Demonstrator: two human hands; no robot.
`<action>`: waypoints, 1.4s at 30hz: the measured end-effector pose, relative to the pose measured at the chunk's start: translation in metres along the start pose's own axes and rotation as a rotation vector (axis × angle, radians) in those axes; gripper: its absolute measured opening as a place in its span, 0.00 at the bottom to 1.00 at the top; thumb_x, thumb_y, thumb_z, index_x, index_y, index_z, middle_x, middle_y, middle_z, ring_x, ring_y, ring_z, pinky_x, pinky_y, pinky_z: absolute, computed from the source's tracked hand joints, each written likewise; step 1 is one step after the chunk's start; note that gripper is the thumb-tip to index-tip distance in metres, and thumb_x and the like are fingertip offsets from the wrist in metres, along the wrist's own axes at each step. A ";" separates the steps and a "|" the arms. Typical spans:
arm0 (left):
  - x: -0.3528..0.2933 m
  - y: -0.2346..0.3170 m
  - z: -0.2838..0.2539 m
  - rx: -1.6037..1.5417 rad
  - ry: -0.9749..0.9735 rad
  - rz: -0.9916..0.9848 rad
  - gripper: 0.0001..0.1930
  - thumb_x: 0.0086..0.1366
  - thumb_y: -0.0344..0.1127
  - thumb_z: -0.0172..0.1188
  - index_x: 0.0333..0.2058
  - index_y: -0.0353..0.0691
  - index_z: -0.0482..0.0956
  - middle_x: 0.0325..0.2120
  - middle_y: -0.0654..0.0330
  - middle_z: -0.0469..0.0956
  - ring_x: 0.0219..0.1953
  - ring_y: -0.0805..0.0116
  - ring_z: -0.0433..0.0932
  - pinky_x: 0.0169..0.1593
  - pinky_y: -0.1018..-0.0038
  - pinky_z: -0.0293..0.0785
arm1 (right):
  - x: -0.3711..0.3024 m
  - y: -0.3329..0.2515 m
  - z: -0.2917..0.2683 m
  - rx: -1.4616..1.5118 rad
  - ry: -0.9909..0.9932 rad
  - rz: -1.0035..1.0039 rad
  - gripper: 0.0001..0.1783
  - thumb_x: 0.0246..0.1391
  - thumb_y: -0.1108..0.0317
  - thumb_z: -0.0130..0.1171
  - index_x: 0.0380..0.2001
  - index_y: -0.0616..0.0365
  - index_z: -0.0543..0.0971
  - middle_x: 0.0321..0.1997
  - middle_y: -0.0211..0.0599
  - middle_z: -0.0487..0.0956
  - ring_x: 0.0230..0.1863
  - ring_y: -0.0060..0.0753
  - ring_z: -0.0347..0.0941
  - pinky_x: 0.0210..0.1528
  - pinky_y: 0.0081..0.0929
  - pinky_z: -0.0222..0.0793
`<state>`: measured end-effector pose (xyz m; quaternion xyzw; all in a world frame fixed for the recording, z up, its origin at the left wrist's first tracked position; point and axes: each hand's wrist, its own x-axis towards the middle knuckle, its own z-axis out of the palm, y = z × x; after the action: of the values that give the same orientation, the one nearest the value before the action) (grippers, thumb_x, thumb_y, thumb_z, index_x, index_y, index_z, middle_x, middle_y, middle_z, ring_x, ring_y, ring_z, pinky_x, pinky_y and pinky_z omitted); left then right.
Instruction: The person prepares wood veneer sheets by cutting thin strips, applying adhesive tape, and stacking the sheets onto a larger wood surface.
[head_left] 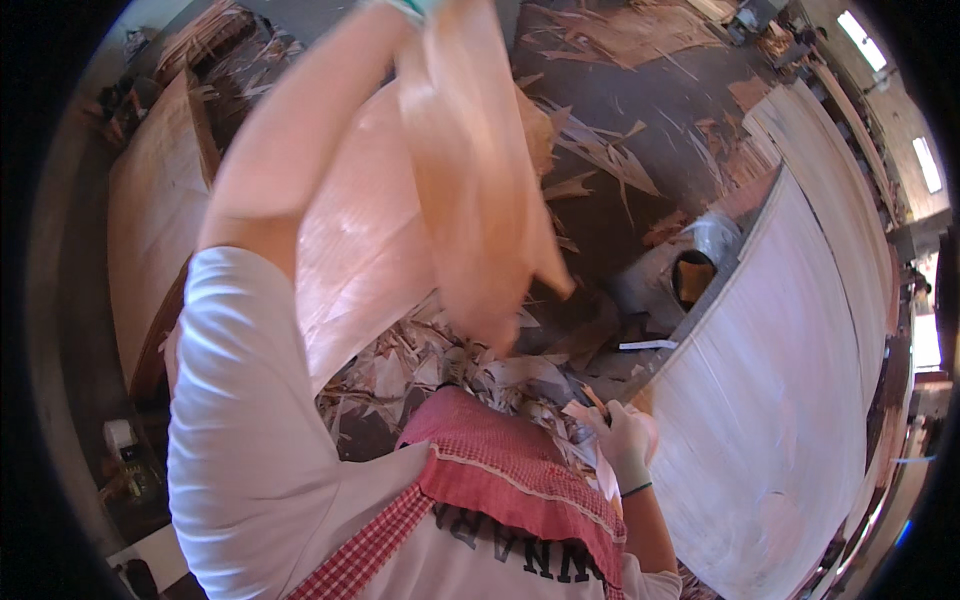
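Note:
My left arm reaches up to the top edge, where little more than the green glove cuff of my left hand shows; its fingers are out of sight. A long piece of wood veneer, smeared by motion, hangs down from that hand. My right hand, in a pale glove, is closed low on the right beside a stack of veneer sheets. Pinkish veneer strips stick out from its fingers. A small slim thing with a dark tip also pokes out there; I cannot make out its kind.
Veneer scraps litter the floor ahead of my red checked apron. A large veneer sheet lies behind my raised arm, and another stack stands far left. A grey cylindrical object sits by the right stack.

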<state>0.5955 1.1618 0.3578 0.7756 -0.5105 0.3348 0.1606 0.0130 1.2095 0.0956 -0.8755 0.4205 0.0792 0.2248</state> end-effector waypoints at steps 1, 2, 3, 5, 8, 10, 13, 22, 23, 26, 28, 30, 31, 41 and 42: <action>0.006 -0.066 -0.010 0.120 0.017 0.021 0.13 0.60 0.35 0.46 0.27 0.36 0.79 0.29 0.40 0.77 0.32 0.45 0.78 0.37 0.55 0.73 | 0.006 -0.014 0.002 0.035 0.005 -0.044 0.20 0.55 0.51 0.56 0.25 0.58 0.71 0.22 0.54 0.74 0.28 0.58 0.73 0.31 0.48 0.65; -0.005 -0.135 -0.015 0.126 0.145 0.045 0.14 0.62 0.36 0.45 0.28 0.35 0.79 0.31 0.40 0.78 0.35 0.46 0.78 0.37 0.55 0.72 | 0.011 -0.030 0.003 0.071 0.013 -0.091 0.21 0.55 0.51 0.56 0.25 0.59 0.71 0.22 0.53 0.74 0.28 0.58 0.72 0.31 0.47 0.64; -0.021 -0.184 -0.022 0.219 0.089 -0.038 0.13 0.62 0.35 0.46 0.29 0.35 0.79 0.32 0.40 0.78 0.35 0.47 0.79 0.37 0.55 0.73 | 0.017 -0.054 0.001 0.114 0.010 -0.086 0.22 0.55 0.51 0.57 0.24 0.61 0.69 0.21 0.53 0.73 0.27 0.57 0.71 0.29 0.45 0.63; -0.086 -0.266 -0.031 0.437 -0.102 -0.239 0.12 0.62 0.34 0.46 0.32 0.35 0.79 0.34 0.40 0.78 0.34 0.47 0.79 0.37 0.57 0.75 | 0.037 -0.086 0.004 0.183 -0.038 -0.128 0.24 0.57 0.48 0.55 0.24 0.60 0.69 0.20 0.53 0.72 0.25 0.56 0.71 0.27 0.45 0.63; -0.208 -0.365 -0.043 0.688 -0.383 -0.460 0.11 0.63 0.31 0.47 0.36 0.34 0.78 0.36 0.41 0.78 0.34 0.49 0.81 0.36 0.59 0.78 | 0.063 -0.125 0.014 0.208 -0.082 -0.203 0.25 0.58 0.46 0.54 0.25 0.59 0.68 0.18 0.51 0.71 0.22 0.55 0.70 0.24 0.43 0.62; -0.296 -0.410 -0.052 0.791 -0.525 -0.573 0.11 0.63 0.30 0.47 0.39 0.34 0.78 0.38 0.41 0.79 0.33 0.49 0.82 0.35 0.60 0.80 | 0.075 -0.152 0.017 0.238 -0.107 -0.265 0.24 0.58 0.46 0.54 0.26 0.59 0.68 0.17 0.50 0.70 0.21 0.54 0.70 0.24 0.43 0.62; -0.422 -0.457 -0.084 0.858 -0.556 -0.689 0.11 0.63 0.32 0.49 0.34 0.38 0.81 0.34 0.49 0.81 0.36 0.51 0.82 0.37 0.60 0.79 | 0.095 -0.175 0.034 0.337 -0.088 -0.368 0.24 0.57 0.46 0.55 0.25 0.58 0.67 0.15 0.48 0.69 0.20 0.53 0.70 0.24 0.42 0.62; -0.624 -0.436 -0.105 0.997 -0.937 -0.991 0.13 0.65 0.34 0.49 0.38 0.40 0.83 0.40 0.54 0.81 0.41 0.61 0.82 0.41 0.67 0.79 | 0.174 -0.247 -0.059 0.543 0.141 -0.226 0.22 0.54 0.54 0.62 0.24 0.62 0.70 0.20 0.33 0.70 0.24 0.21 0.62 0.27 0.29 0.63; -0.633 -0.420 -0.089 0.932 -0.931 -1.074 0.13 0.64 0.36 0.51 0.39 0.41 0.83 0.40 0.54 0.81 0.42 0.62 0.82 0.42 0.68 0.79 | 0.180 -0.253 -0.075 0.533 0.144 -0.174 0.21 0.55 0.54 0.62 0.24 0.62 0.69 0.20 0.32 0.69 0.25 0.20 0.62 0.28 0.26 0.62; -0.661 -0.397 -0.054 0.709 -1.116 -1.088 0.14 0.65 0.40 0.50 0.42 0.41 0.81 0.43 0.50 0.80 0.45 0.54 0.80 0.46 0.64 0.78 | 0.205 -0.245 -0.097 0.553 0.311 -0.175 0.21 0.56 0.56 0.60 0.23 0.60 0.67 0.20 0.29 0.67 0.24 0.17 0.60 0.27 0.22 0.60; -0.708 -0.426 -0.077 0.589 -0.914 -1.469 0.20 0.66 0.48 0.49 0.48 0.41 0.77 0.44 0.51 0.79 0.46 0.55 0.79 0.48 0.63 0.75 | 0.224 -0.242 -0.095 0.728 0.387 -0.202 0.15 0.58 0.57 0.58 0.28 0.59 0.72 0.21 0.26 0.69 0.21 0.14 0.60 0.24 0.20 0.58; -0.725 -0.484 -0.165 0.133 0.288 -1.920 0.27 0.67 0.56 0.47 0.54 0.41 0.73 0.45 0.52 0.79 0.48 0.55 0.78 0.51 0.61 0.73 | 0.233 -0.230 -0.101 0.991 0.248 -0.094 0.13 0.60 0.58 0.57 0.33 0.57 0.76 0.22 0.24 0.72 0.18 0.13 0.61 0.19 0.17 0.56; -0.730 -0.470 -0.108 -0.481 0.380 -1.948 0.29 0.67 0.58 0.47 0.56 0.41 0.70 0.48 0.53 0.77 0.51 0.56 0.75 0.55 0.62 0.69 | 0.237 -0.222 -0.102 0.943 0.329 -0.053 0.12 0.60 0.58 0.55 0.34 0.56 0.77 0.23 0.24 0.74 0.14 0.12 0.60 0.15 0.15 0.53; -0.656 -0.480 -0.185 0.241 -0.229 -1.587 0.41 0.54 0.64 0.60 0.40 0.19 0.78 0.42 0.35 0.78 0.48 0.49 0.77 0.53 0.61 0.70 | 0.255 -0.201 -0.165 0.778 0.521 -0.116 0.23 0.53 0.54 0.63 0.41 0.63 0.73 0.31 0.31 0.76 0.22 0.20 0.67 0.22 0.20 0.61; -0.638 -0.471 -0.161 0.406 -0.269 -1.557 0.40 0.56 0.63 0.58 0.42 0.18 0.76 0.43 0.34 0.76 0.49 0.43 0.75 0.53 0.59 0.70 | 0.251 -0.197 -0.160 0.600 0.508 -0.053 0.27 0.50 0.52 0.65 0.42 0.66 0.73 0.33 0.35 0.77 0.26 0.25 0.71 0.27 0.23 0.66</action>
<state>0.7992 1.8943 0.0821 0.9557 0.2306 0.1171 0.1407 0.3165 1.0677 0.2195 -0.7732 0.4443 -0.2725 0.3613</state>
